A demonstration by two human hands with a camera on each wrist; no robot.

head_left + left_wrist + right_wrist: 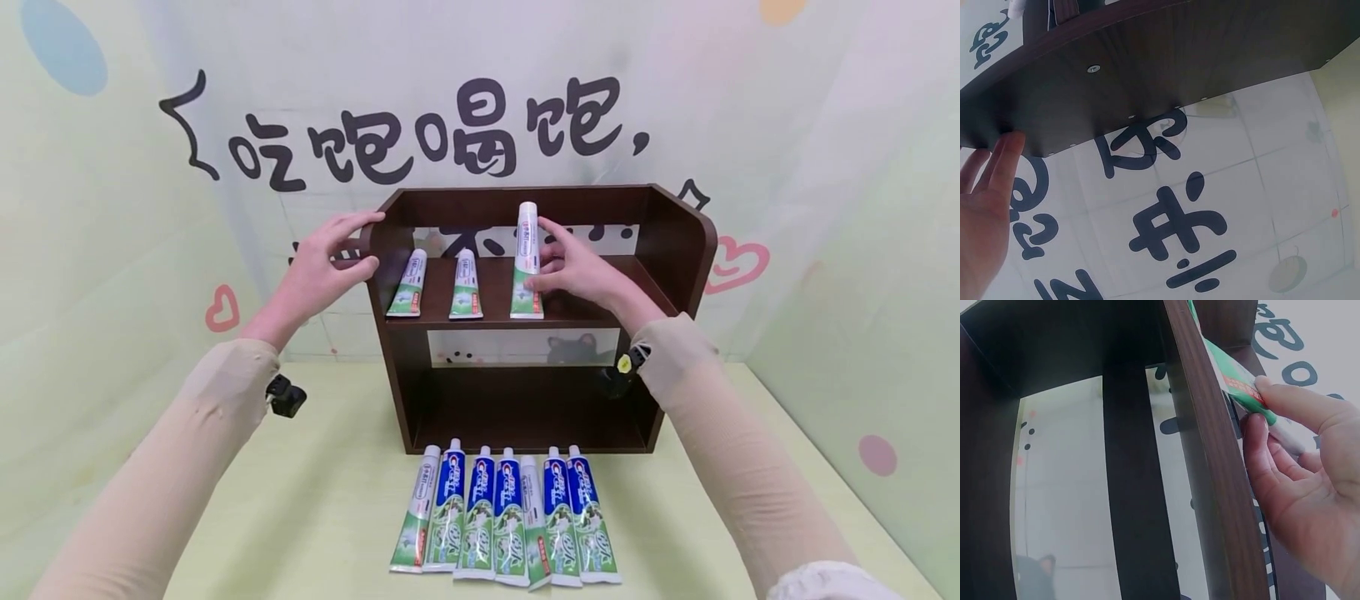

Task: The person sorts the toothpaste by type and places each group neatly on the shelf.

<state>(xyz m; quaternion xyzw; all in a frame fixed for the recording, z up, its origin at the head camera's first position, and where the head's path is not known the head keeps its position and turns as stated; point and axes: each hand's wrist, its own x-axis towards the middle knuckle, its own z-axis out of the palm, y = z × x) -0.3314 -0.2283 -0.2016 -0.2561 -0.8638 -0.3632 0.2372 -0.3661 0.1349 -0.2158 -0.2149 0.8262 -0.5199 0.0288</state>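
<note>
On the upper shelf, my right hand [585,268] pinches a white-and-green toothpaste tube [527,250] between thumb and fingers. That tube stands cap up, its flat end at the shelf's front edge. The right wrist view shows the thumb and fingers of the hand [1304,481] on either side of the tube [1238,378]. My left hand [318,265] touches the left side panel of the dark brown rack [528,323]; in the left wrist view its fingers [1007,159] lie fairly straight against the panel's outer face. Two similar tubes, a left one [409,285] and a middle one [466,286], lean on that shelf.
In front of the rack, a row of toothpaste tubes lies on the pale table [315,500]: several blue-and-green ones [480,517] and two white-and-green ones [417,512]. Behind the rack hangs a printed wall cloth [450,50]. The rack's lower shelf [532,408] sits above the table.
</note>
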